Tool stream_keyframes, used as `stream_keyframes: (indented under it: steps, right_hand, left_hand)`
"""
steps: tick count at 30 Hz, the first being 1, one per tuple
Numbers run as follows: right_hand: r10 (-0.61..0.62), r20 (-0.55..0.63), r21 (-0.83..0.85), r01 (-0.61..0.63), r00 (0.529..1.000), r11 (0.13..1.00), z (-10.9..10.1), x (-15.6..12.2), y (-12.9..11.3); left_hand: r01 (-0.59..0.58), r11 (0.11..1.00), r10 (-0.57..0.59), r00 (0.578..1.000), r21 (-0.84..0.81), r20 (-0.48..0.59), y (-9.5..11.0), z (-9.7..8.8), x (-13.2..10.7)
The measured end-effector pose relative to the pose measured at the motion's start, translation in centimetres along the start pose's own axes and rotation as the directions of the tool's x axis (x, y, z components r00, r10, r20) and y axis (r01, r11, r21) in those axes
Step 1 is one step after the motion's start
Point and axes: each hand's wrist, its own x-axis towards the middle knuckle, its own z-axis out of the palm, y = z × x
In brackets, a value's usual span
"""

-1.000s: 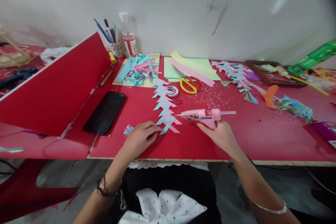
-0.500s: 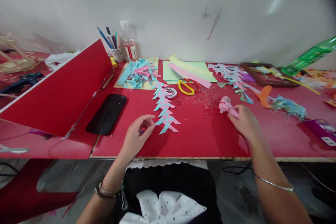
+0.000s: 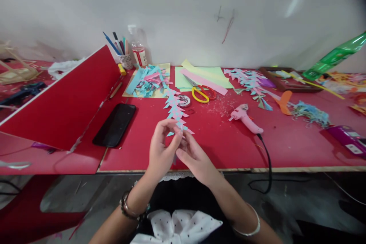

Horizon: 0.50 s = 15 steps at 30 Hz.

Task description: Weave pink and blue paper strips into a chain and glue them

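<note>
Head view: both hands are together, left hand (image 3: 162, 150) and right hand (image 3: 201, 162), fingers bent in close with the tips nearly meeting. Looks like some tiny pale bit sits around the fingertips, but it's too small and covered up, so I can't tell what either hand is really pinching.

Just beyond them lies the pink and blue paper braid (image 3: 175, 109), flat on the table (image 3: 217, 148) and running away from the fingers, its near end partly hidden by them. Can't say if they touch it. I'd reckon it's super light and bendy, and it'd crease easily. Grab it by the flat woven middle, imo, since those pointy side tips probably fold or tear.

To the right of the right hand there's a pink glue gun (image 3: 246, 119) lying on its side, cord hanging over the edge. Probably the heavier, stiffer thing here; take it by the handle, as the nozzle could be hot. Farther out past the braid, scissors (image 3: 201, 94) and a heap of paper scraps (image 3: 150, 79).
</note>
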Motion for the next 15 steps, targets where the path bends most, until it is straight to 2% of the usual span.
stream_keyframes:
  steps: [2, 5, 7, 9, 10, 12, 15]
  right_hand:
    - [0.051, -0.014, -0.028, -0.051, 0.999, 0.998, -0.1, 0.1, 0.0]
    - [0.025, -0.031, -0.239, -0.031, 0.999, 0.97, -0.9, 0.1, -0.5]
    - [-0.038, -0.037, -0.411, 0.02, 0.999, 0.911, -1.8, 0.1, -0.9]
    - [-0.092, -0.064, -0.533, 0.044, 0.994, 0.845, -2.8, 0.0, -1.3]
    - [-0.114, -0.091, -0.574, 0.041, 0.989, 0.818, -3.5, -0.2, -1.5]
    - [-0.126, -0.156, -0.636, -0.002, 0.98, 0.772, -4.9, -0.5, -1.6]
    - [-0.108, -0.256, -0.688, -0.103, 0.96, 0.718, -6.9, -1.4, -1.4]
  left_hand:
    - [0.002, 1.0, -0.001, 1.0, 0.026, -0.028, 0.0, -0.3, 0.1]
    - [-0.004, 0.998, 0.003, 1.0, 0.057, 0.014, -0.4, -1.1, 0.4]
    - [-0.039, 0.991, 0.025, 0.993, 0.126, 0.112, -0.8, -1.8, 0.9]
    - [-0.139, 0.946, 0.059, 0.962, 0.293, 0.268, -1.5, -2.8, 1.8]
    - [-0.222, 0.889, 0.072, 0.931, 0.401, 0.357, -1.9, -3.4, 2.4]
    - [-0.407, 0.691, 0.032, 0.843, 0.598, 0.537, -2.8, -4.5, 3.8]
    - [-0.618, 0.371, -0.069, 0.726, 0.693, 0.684, -4.2, -5.7, 5.9]
